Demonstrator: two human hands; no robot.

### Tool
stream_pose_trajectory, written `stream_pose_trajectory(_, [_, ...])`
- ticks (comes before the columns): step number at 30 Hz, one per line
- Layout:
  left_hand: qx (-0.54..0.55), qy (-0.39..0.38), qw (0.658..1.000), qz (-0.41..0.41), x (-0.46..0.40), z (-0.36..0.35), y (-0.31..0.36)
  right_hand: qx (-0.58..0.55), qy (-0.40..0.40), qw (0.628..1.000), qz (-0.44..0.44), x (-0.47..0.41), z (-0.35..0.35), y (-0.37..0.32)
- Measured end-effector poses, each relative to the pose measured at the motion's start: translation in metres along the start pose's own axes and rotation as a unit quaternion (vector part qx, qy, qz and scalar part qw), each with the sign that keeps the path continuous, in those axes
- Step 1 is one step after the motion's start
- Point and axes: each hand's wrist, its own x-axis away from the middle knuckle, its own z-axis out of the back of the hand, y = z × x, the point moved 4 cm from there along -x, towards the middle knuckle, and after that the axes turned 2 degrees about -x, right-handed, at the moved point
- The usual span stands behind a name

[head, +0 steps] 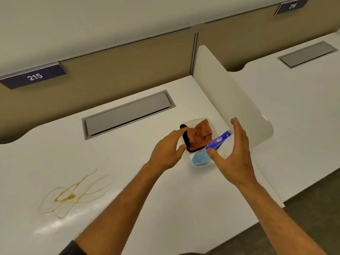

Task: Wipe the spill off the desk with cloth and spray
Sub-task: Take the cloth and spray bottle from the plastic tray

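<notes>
- Our left hand reaches to the left edge of a clear tub on the desk; the fingers are loosely curled and hold nothing that we can see, with the fingertips right by the cloth's dark edge.
- Our right hand is spread wide at the tub's right side, thumb near the bottle, and it too holds nothing.
- The cloth, rust-orange with a dark edge, lies bunched in the tub.
- The bottle, with a blue label and pale blue liquid, lies tilted in the same tub just beside the cloth.
- The spill is a thin amber scribble of loops, well apart from the tub, toward the near left of the desk.
- We judge the task barely begun: the spill looks untouched, and both tools are in the tub.
- Left to do: lift out cloth and bottle, spray the spill, wipe it away.
- Counts: one tub, one cloth, one bottle, one spill, two hands.
- We also see two grey hatches in view, one on each desk, two number plates reading 215 and 216, and one white divider between the desks.
</notes>
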Motion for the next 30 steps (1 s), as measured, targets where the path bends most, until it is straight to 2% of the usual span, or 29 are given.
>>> stream_pose_trajectory(4, [0.015,-0.024,1.000,0.009,-0.035,-0.013,0.010,-0.094,-0.034,0.993,-0.066,-0.007,-0.016,0.023])
stream_pose_trajectory(7, [0.010,-0.044,0.999,0.006,-0.061,-0.024,0.012,-0.143,-0.018,0.984,-0.107,-0.015,-0.026,0.043])
stream_pose_trajectory(10, [-0.007,-0.081,0.997,-0.003,-0.087,-0.039,0.014,-0.144,-0.024,0.976,-0.159,-0.020,-0.033,0.057])
stream_pose_trajectory(14, [-0.042,-0.137,0.989,-0.019,-0.117,-0.073,0.014,-0.134,-0.026,0.977,-0.165,-0.024,-0.033,0.068])
stream_pose_trajectory(19, [-0.102,-0.189,0.975,-0.057,-0.138,-0.111,0.014,-0.124,-0.068,0.969,-0.205,-0.022,-0.035,0.079])
stream_pose_trajectory(21, [-0.131,-0.180,0.973,-0.056,-0.141,-0.122,0.012,-0.128,-0.069,0.967,-0.208,-0.023,-0.035,0.083])
stream_pose_trajectory(24, [-0.156,-0.145,0.977,-0.014,-0.145,-0.129,0.005,-0.150,-0.065,0.963,-0.213,-0.023,-0.036,0.090])
stream_pose_trajectory(30, [-0.066,-0.077,0.994,0.028,-0.148,-0.118,0.000,-0.135,-0.049,0.968,-0.203,-0.021,-0.035,0.090])
